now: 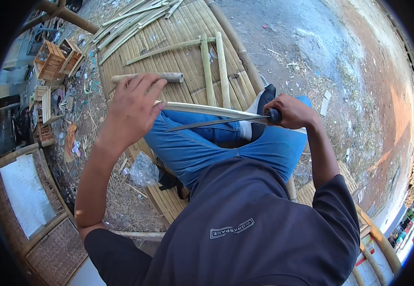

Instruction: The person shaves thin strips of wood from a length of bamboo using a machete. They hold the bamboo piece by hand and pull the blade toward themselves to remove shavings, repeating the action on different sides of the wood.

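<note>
My right hand (pixel 290 111) is closed round the black handle of a long-bladed knife (pixel 207 124), its blade pointing left over my lap. Just above the blade runs a pale split bamboo strip (pixel 202 108), crossing my legs and passing by the right hand. My left hand (pixel 133 106) lies over the strip's left part, fingers spread and slightly bent; its palm side is hidden, and the thumb is beside the strip. Partly behind those fingers rests a short bamboo tube (pixel 172 77) on the slatted bamboo platform (pixel 183 62).
Beyond the tube lie two upright-pointing bamboo pieces (pixel 223 71) and a slanting strip (pixel 168 49). Several split strips (pixel 135 21) are piled at the far left. A clear plastic bag (pixel 144 169) is beside my left leg. Wooden crates (pixel 49 60) stand on the littered ground.
</note>
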### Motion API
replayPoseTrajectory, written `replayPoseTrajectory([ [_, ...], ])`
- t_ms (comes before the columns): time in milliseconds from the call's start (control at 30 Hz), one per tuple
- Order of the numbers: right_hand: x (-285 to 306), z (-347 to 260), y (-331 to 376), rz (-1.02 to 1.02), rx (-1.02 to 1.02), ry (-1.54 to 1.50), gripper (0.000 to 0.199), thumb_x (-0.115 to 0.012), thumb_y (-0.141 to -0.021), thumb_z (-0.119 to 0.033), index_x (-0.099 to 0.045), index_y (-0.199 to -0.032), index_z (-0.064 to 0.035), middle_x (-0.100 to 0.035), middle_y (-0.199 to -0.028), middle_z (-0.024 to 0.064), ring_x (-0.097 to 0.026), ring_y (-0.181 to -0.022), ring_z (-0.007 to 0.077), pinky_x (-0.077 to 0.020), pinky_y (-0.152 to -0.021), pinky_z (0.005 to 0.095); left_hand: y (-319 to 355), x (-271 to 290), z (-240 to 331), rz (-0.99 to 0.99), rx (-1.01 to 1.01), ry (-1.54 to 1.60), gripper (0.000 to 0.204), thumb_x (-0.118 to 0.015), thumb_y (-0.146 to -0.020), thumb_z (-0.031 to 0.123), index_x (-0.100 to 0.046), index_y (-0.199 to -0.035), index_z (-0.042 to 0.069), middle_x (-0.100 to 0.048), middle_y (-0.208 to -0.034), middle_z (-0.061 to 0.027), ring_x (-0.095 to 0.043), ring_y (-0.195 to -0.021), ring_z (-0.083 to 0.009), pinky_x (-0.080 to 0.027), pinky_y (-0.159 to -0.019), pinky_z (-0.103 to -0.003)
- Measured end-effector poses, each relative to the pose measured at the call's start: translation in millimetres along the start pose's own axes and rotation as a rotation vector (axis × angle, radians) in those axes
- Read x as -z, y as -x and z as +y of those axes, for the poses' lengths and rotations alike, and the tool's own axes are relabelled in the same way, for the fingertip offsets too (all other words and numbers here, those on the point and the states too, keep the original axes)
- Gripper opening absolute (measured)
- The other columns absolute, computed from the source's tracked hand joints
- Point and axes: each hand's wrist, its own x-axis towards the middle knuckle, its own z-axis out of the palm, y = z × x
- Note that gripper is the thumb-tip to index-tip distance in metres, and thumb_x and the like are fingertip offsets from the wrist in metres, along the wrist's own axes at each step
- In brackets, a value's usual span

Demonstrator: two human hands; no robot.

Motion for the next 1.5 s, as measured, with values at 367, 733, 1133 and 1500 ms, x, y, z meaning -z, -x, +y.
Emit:
replayPoseTrajectory([
  [367, 18, -21, 14, 0.141, 0.030, 0.110, 0.021, -0.077, -0.071, -0.013, -0.069, -0.089, -0.0070, -0.069, -0.080, 0.0147, -0.068, -0.081, 0.0369, -0.0518, -0.072, 0.0477, -2, -99, 5, -0.660, 0.123, 0.953, 0.024, -0.052, -0.102, 0.018, -0.059, -0.120, 0.004, -0.066, -0.077, -0.0100, -0.066, -0.072, -0.0219, -0.053, -0.064, -0.037],
  [733, 28, -3, 42, 0.559, -0.410, 0.109, 0.032, -0.079, -0.083, -0.035, -0.066, -0.085, -0.0059, -0.064, -0.068, 0.0157, -0.065, -0.067, 0.0369, -0.0482, -0.061, 0.0447, 51, -155, 25, -0.637, 0.761, 1.798, 0.017, -0.044, -0.108, 0.024, -0.050, -0.112, 0.008, -0.051, -0.075, 0.0008, -0.041, -0.052, -0.0030, -0.038, -0.046, -0.020],
  [1133, -91, -9, -28, 0.773, -0.355, 0.131, 0.022, -0.076, -0.075, -0.029, -0.066, -0.081, -0.0105, -0.065, -0.065, 0.0149, -0.066, -0.064, 0.0361, -0.0509, -0.059, 0.0476, 16, -140, 140, -0.306, 0.772, 1.876, 0.029, -0.037, -0.110, 0.033, -0.046, -0.099, 0.008, -0.047, -0.062, -0.0005, -0.050, -0.046, -0.0096, -0.043, -0.042, -0.023],
  [1500, -75, -18, -28, 0.730, -0.276, 0.217, 0.016, -0.071, -0.069, -0.021, -0.062, -0.072, -0.0096, -0.063, -0.062, 0.0144, -0.066, -0.064, 0.0366, -0.0514, -0.060, 0.0485, 14, -114, 155, -0.067, 0.594, 1.406, 0.022, -0.063, -0.096, 0.016, -0.049, -0.102, 0.000, -0.052, -0.056, -0.0014, -0.052, -0.039, -0.0097, -0.043, -0.035, -0.026],
])
